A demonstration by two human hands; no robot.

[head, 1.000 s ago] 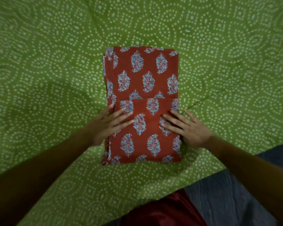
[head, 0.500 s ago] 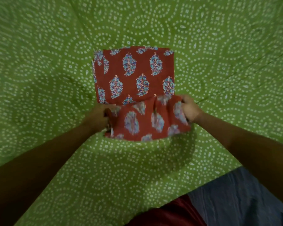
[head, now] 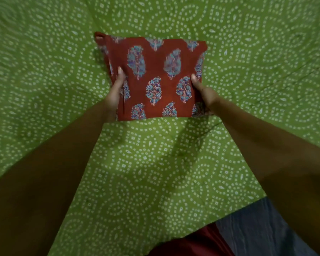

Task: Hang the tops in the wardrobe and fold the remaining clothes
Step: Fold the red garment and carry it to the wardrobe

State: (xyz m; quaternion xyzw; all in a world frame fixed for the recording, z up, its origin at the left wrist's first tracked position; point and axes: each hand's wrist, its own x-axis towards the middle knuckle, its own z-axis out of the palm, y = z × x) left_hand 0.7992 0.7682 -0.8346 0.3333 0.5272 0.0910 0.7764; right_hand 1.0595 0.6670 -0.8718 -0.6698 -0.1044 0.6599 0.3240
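Evidently both hands, left (head: 115, 93) and right (head: 204, 93), grip the folded (slightly blurred) red garment (head: 155, 78).

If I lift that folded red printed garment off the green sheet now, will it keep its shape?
Probably floppy: the folded red garment is thin cloth and may sag between the left hand and right hand. A loop sticks out at its far left corner, so layers may slip. Likely light.

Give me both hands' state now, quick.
Left hand: holding the folded cloth by its left edge.
Right hand: holding its right edge.
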